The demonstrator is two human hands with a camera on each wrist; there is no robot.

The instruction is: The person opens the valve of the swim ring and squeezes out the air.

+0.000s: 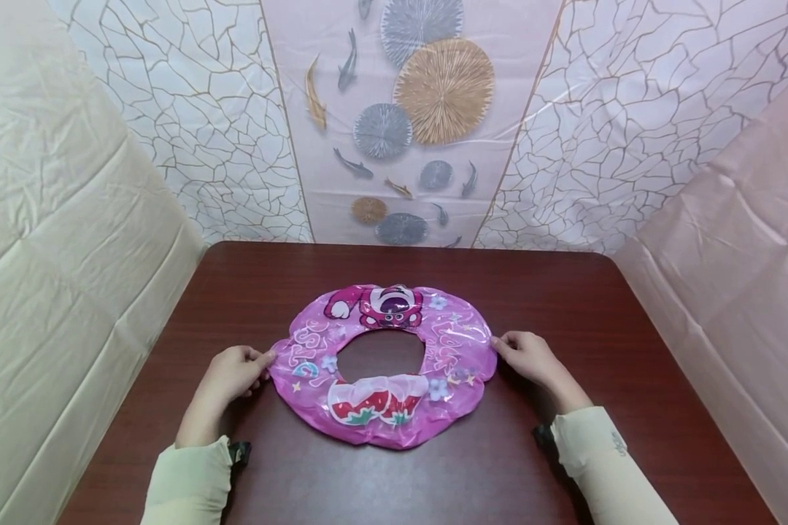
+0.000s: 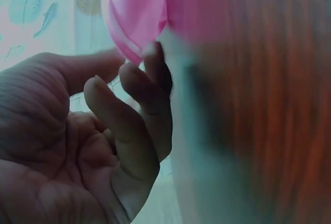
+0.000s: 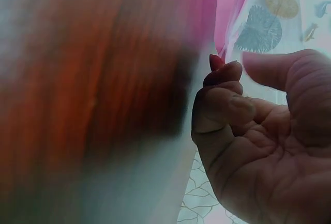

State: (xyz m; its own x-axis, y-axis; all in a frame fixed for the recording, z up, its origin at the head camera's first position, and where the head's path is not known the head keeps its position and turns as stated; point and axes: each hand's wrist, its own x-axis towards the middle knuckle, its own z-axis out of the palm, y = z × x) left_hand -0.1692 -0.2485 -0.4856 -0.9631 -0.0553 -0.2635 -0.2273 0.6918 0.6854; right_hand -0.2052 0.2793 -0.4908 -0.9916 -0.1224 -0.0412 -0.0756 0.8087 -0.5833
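A dark red-brown wooden worktop [image 1: 565, 306] filled the lower view, hemmed in by plastic sheeting: cream left of the worktop, pink right of it, and a crackle-patterned wall panel [image 1: 407, 117] with fish and discs behind it. One deflated pink swim ring [image 1: 381, 364] lay flat at the worktop's middle. Two hands worked it: the left hand [image 1: 233, 373] had its grip pinched on the ring's left edge, the right hand [image 1: 528, 357] pinched on its right edge.
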